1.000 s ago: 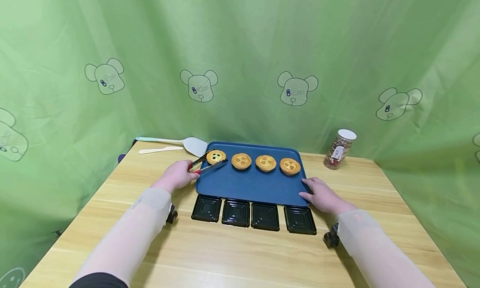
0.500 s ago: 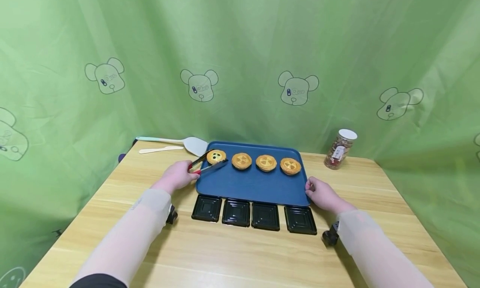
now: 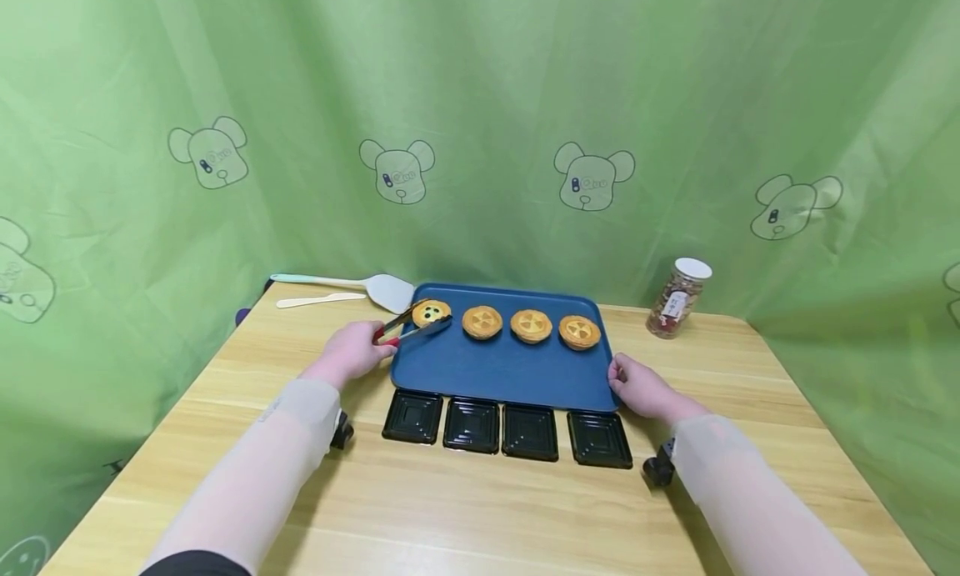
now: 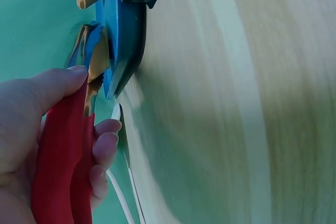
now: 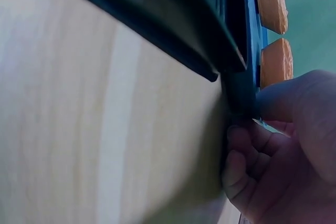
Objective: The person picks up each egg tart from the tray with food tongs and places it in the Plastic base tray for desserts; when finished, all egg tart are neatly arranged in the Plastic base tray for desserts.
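Observation:
My left hand (image 3: 352, 349) grips a pair of tongs, their red handles (image 4: 59, 156) between thumb and fingers in the left wrist view. The dark tips of the tongs (image 3: 429, 330) reach around the leftmost tart (image 3: 431, 313), which has a pale filling with dark spots. That tart lies at the left end of a blue tray (image 3: 502, 374), in line with several golden tarts (image 3: 531, 325). My right hand (image 3: 641, 387) pinches the tray's right edge; in the right wrist view the thumb (image 5: 278, 100) is on top, with curled fingers below the rim.
Several black square plastic trays (image 3: 471, 427) stand in a row along the blue tray's front edge. A white spatula (image 3: 390, 293) and a cream knife (image 3: 321, 300) lie at the back left. Behind the right hand stands a white-lidded jar (image 3: 677, 301). A green curtain (image 3: 480, 76) hangs behind the table.
My right hand's fingers were stretched over the tray's right side; they have drawn back and now pinch its edge. The left hand and tongs stay around the leftmost tart.

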Demonstrator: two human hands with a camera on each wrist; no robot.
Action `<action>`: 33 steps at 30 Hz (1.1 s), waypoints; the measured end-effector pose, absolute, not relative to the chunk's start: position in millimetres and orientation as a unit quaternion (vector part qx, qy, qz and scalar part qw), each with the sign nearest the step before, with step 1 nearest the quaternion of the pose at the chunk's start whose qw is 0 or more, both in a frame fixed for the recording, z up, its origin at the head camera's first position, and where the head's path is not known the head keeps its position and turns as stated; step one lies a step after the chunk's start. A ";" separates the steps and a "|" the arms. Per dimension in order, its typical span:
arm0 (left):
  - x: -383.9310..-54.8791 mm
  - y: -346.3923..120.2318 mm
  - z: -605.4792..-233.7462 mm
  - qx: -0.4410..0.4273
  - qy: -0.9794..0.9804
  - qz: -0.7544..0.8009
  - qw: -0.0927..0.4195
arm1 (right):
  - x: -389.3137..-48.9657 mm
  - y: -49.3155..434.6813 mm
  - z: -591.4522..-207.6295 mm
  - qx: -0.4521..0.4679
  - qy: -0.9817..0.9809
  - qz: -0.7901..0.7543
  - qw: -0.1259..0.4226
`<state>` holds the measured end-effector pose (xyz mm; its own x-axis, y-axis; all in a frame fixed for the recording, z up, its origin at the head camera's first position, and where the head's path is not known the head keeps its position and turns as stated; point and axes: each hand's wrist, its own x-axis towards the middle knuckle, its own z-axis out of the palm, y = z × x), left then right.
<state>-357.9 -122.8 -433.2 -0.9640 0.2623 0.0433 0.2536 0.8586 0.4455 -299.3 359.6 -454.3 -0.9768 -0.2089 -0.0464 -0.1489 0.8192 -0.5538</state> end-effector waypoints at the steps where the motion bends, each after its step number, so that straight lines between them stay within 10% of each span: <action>1: -358.0 -123.1 -433.0 0.136 0.964 0.227 0.008 | -299.4 359.8 -454.4 -0.093 0.952 -0.288 0.055; 33: -317.2 -158.3 -402.1 0.211 0.939 0.272 0.015 | -301.7 360.6 -456.8 -0.101 0.952 -0.284 0.051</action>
<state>-317.2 -158.3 -402.1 -0.9103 0.4047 0.0864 0.3883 0.7632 0.5165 -301.7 360.6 -456.8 -0.9742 -0.2220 -0.0395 -0.1642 0.8184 -0.5507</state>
